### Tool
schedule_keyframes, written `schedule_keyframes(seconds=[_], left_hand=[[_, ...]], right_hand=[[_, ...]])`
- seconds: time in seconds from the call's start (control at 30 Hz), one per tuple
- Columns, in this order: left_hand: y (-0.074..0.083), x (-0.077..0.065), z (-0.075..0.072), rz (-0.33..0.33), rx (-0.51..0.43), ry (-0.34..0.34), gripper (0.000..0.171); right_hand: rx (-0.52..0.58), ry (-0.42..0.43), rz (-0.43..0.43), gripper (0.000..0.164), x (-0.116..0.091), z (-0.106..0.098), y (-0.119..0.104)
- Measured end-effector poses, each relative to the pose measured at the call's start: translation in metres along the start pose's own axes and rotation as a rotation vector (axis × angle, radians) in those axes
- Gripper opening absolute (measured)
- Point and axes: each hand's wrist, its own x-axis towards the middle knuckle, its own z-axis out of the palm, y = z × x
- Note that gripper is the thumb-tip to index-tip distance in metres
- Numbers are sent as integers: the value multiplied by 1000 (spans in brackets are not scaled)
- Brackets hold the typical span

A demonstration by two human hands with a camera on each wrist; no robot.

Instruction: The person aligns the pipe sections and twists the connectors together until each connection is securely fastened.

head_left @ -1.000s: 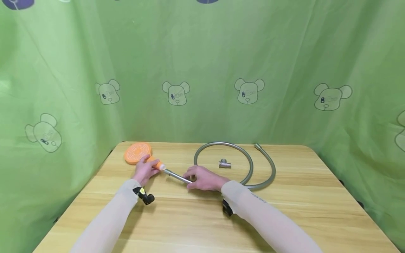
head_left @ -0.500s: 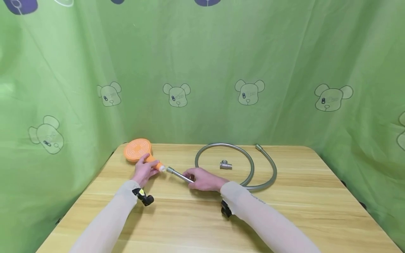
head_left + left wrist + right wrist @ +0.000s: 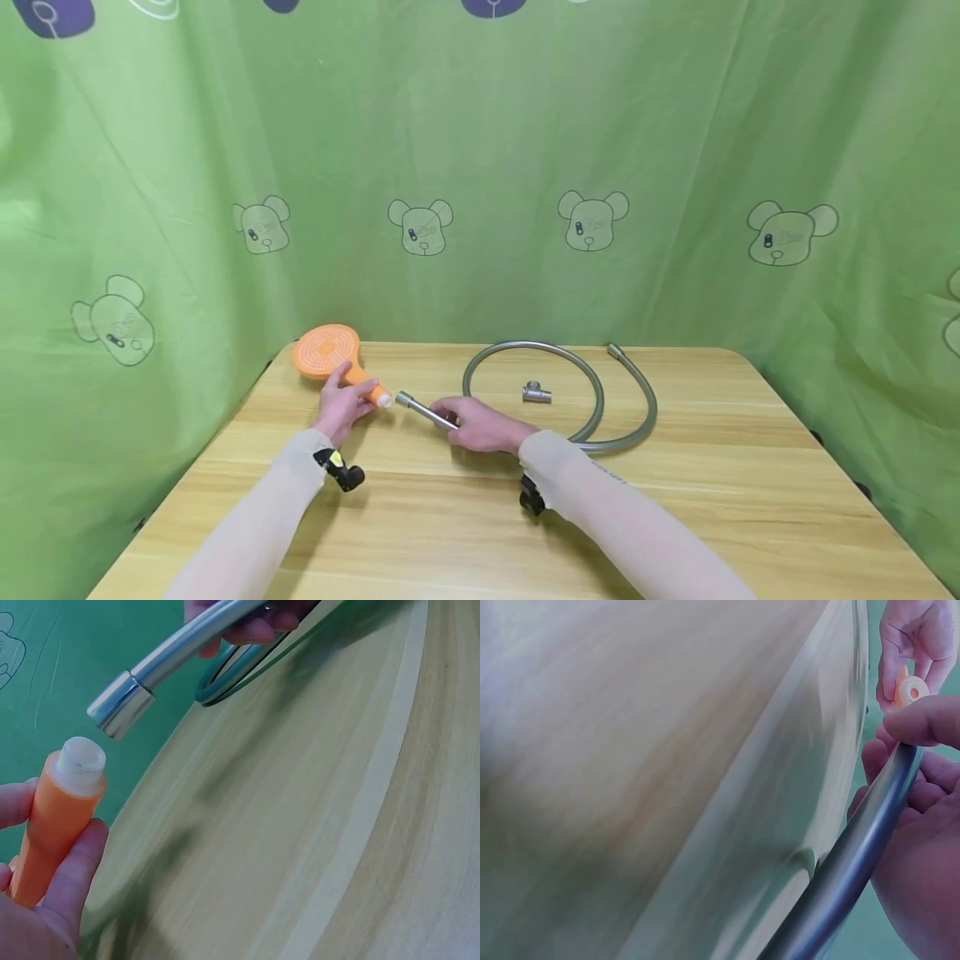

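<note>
An orange shower head (image 3: 327,350) is at the left of the table, its perforated round face up. My left hand (image 3: 341,406) grips its handle, and the white threaded end (image 3: 82,759) points right. My right hand (image 3: 483,423) holds a silver shower hose (image 3: 433,414) between thumb and fingers, a short way behind its end. The metal connector (image 3: 120,705) on the hose faces the white end with a small gap between them. In the right wrist view the hose (image 3: 855,847) runs back under the thumb.
The rest of the hose lies looped on the wooden table (image 3: 450,517), its other end (image 3: 615,351) near the back edge. Inside the loop lies a small metal tee fitting (image 3: 536,392). Green curtains (image 3: 495,283) with bear prints hang behind and on both sides.
The hose connector has drawn back slightly from the shower head's white end, opening a gap. The shower head's round face has risen a little, and both hands keep their hold.
</note>
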Motion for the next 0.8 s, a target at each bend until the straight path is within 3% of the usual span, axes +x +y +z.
schedule_keyframes(seconds=[0.27, 0.53, 0.8], left_hand=[[2, -1, 6, 24, 4, 12, 88], [3, -2, 10, 48, 38, 42, 89], [5, -3, 11, 47, 21, 45, 89]], right_hand=[[32, 14, 7, 50, 0, 0, -1], [37, 24, 31, 69, 2, -1, -2], [70, 72, 46, 57, 6, 0, -4]])
